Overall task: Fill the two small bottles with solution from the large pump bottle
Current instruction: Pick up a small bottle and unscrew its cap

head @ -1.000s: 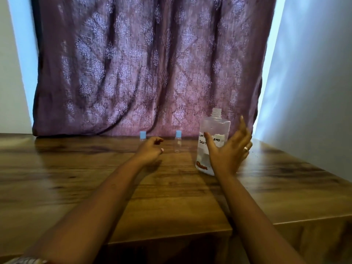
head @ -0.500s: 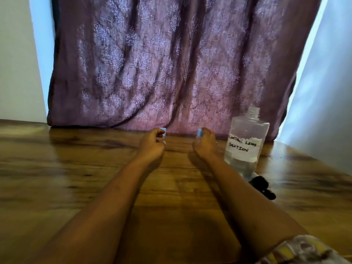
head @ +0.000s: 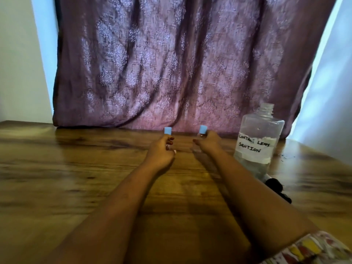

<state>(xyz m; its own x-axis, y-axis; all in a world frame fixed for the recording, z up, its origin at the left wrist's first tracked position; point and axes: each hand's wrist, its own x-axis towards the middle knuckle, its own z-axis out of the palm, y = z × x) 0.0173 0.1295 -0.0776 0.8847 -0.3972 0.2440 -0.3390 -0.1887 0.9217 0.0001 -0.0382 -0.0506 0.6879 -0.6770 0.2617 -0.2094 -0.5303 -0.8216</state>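
left hand (head: 161,152): grips left small bottle (head: 167,130), blue cap at 12 o'clock | right hand (head: 207,142): grips right small bottle (head: 203,129) | large bottle (head: 261,128): upright on table (head: 76,168), 3 o'clock of right hand

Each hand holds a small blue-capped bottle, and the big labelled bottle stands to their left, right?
Almost. The head view shows the big labelled bottle right of the hands, not left. The left hand grips the left small bottle, the right hand the right small bottle.
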